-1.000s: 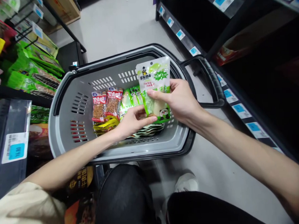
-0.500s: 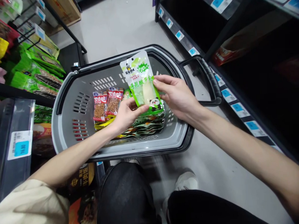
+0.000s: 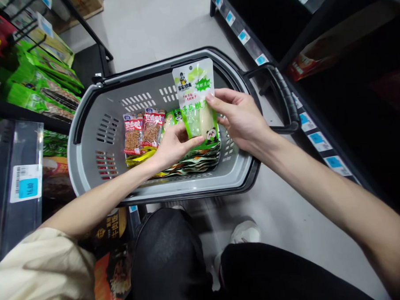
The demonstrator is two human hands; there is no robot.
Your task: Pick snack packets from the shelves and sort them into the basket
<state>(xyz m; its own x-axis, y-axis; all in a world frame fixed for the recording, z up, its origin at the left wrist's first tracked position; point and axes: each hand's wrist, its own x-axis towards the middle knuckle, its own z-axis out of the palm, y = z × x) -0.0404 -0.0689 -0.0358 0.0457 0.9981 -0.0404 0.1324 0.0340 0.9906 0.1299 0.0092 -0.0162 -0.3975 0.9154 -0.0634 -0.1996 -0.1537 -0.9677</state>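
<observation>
Here, a white-and-green packet is held upright over the grey basket, gripped at its right edge by the right hand and pinched low on its left by the left hand. Whether the stacked packets below are touched cannot be told. Apparently, the packet is being positioned; for any next move, a steady hold by one hand seems needed before the other is loosened.

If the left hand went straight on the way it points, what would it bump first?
The shiny, flat, green-and-white plastic packet comes first: the bare left hand is touching its lower part. Beyond, the right hand looks next, though depth is unclear.
</observation>
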